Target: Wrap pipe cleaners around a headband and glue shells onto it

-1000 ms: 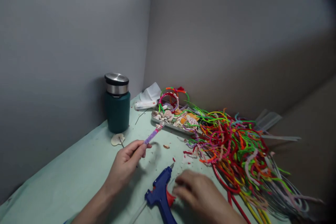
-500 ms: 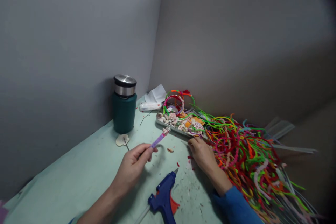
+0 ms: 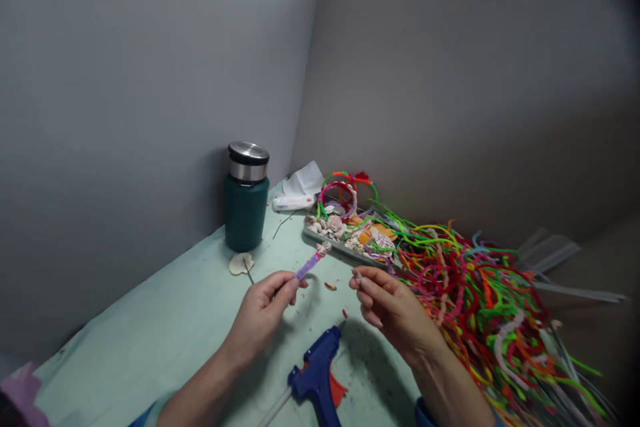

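A purple rod [image 3: 307, 267], tipped with small pale pieces, is gripped between thumb and fingers of the left hand [image 3: 265, 307], above the pale green surface [image 3: 175, 310]. The right hand [image 3: 393, 303], apart from the left, pinches a small pale piece [image 3: 359, 278]. Nearer the viewer lies a blue glue gun [image 3: 316, 368]; beyond stands a tray [image 3: 345, 251] of shells [image 3: 334, 223], with multicoloured pipe cleaners [image 3: 480, 320] heaped to its right and a dark green flask [image 3: 246, 215] to its left.

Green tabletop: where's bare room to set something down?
The widest bare patch is the left stretch, bordered by the grey wall, teal flask, pale disc and left forearm. Crowded: the right, under tangled coloured strands; the back, around the shell tray; front-centre, at the blue glue gun.
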`<state>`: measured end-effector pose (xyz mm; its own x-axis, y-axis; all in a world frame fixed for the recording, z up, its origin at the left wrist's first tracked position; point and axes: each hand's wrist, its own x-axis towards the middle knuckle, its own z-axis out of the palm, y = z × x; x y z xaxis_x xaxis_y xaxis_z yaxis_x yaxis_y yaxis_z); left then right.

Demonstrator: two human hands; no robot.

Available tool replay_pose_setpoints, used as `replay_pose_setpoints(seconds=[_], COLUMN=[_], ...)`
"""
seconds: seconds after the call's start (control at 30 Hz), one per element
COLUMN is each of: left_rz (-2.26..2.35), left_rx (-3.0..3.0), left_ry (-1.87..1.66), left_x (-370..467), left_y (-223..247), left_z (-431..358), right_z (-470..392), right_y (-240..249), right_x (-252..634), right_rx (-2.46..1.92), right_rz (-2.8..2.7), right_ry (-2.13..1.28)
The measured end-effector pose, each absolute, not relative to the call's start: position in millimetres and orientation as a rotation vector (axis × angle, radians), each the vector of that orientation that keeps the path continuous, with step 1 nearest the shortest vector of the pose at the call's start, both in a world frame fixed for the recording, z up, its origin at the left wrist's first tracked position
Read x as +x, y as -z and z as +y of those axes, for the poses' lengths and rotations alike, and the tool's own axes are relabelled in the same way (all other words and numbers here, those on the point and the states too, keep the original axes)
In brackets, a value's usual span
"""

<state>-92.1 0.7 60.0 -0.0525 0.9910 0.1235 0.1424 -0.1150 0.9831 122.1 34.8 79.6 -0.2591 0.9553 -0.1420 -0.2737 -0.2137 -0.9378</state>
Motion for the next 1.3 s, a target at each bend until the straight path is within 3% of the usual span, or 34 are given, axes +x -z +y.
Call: replay_pose_setpoints(seconds=[0.43, 0.7, 1.3], left_rz=[1.267, 1.261, 1.209], left_rx=[1.378, 1.363, 1.347], left_ry=[-1.267, -1.264, -1.31], left_x=[-90.7, -90.6, -89.8], left_y=[-57.2, -57.8, -55.7], left_z=[-0.5, 2.4, 2.7], right_z=[15.6, 23.7, 29.7], right_y=[-109.5, -109.1, -105.2], right_x=[82.3, 75.8, 53.3], right_rx=[-0.998, -1.006, -1.019], right_rz=[-1.528, -1.963, -2.03], right_ry=[-1.477, -0.626, -0.324])
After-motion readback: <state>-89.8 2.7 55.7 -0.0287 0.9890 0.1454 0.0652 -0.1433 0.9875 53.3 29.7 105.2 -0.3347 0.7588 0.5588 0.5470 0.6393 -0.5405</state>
